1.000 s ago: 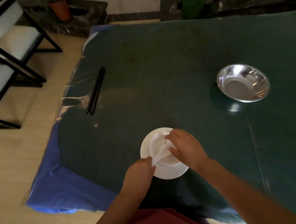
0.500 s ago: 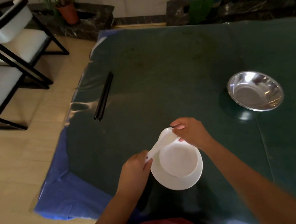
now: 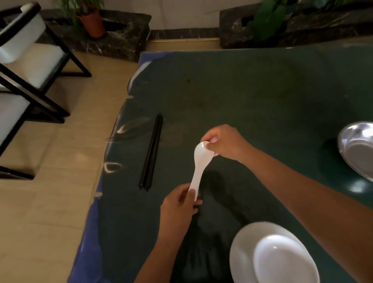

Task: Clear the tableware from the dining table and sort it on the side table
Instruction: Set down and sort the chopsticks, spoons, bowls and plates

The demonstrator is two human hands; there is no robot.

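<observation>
Both hands hold a white soup spoon above the dark green table. My right hand pinches its bowl end, and my left hand grips the tip of its handle. A white bowl sits on a white plate near the table's front edge, below my right forearm. Black chopsticks lie together on the table, left of the spoon. A shiny steel bowl stands at the right edge of the view.
Blue cloth hangs over the table's left edge above a tan tiled floor. Black-framed chairs with white cushions stand at the far left. Potted plants and dark stone planters line the wall behind.
The spoon has been lifted out of the white bowl and carried up and left, toward the chopsticks, with both hands on it. The bowl and plate stay behind on the table.
</observation>
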